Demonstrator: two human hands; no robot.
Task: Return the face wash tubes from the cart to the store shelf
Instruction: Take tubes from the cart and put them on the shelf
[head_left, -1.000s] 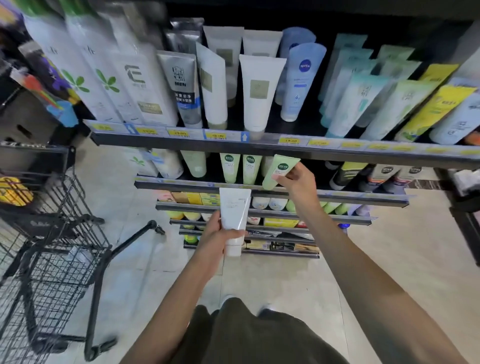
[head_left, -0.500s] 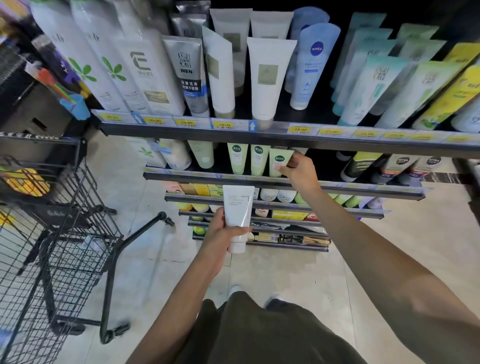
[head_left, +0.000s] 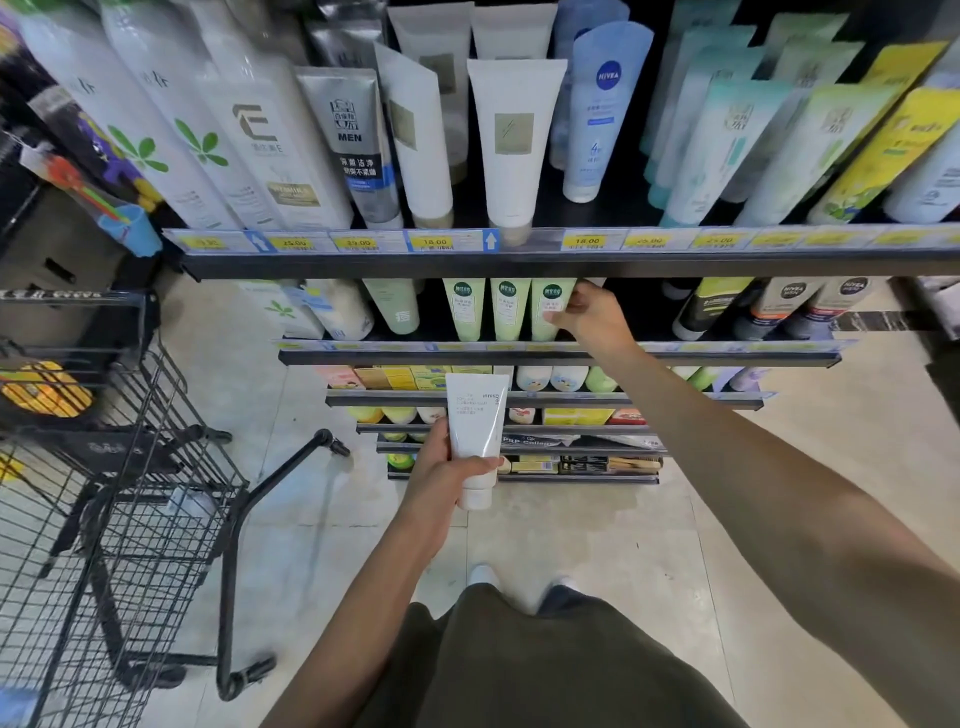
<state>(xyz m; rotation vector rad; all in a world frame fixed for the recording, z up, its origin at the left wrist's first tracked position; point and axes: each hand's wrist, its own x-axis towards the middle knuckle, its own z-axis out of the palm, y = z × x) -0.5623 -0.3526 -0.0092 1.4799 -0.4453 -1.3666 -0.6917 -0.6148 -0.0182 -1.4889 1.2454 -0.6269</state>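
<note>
Seating a pale green face wash tube (head_left: 549, 310) beside its matching pair, right hand (head_left: 589, 316) fingers pinching it upright; left hand (head_left: 448, 470) gripping a white Innisfree tube (head_left: 477, 425) below, waiting its turn.

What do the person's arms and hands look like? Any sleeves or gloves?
Both arms are bare as far as the picture shows: no sleeves, gloves, watch or rings in sight on the left hand or right hand. Each arm narrows from a wide forearm toward the wrist.
</note>
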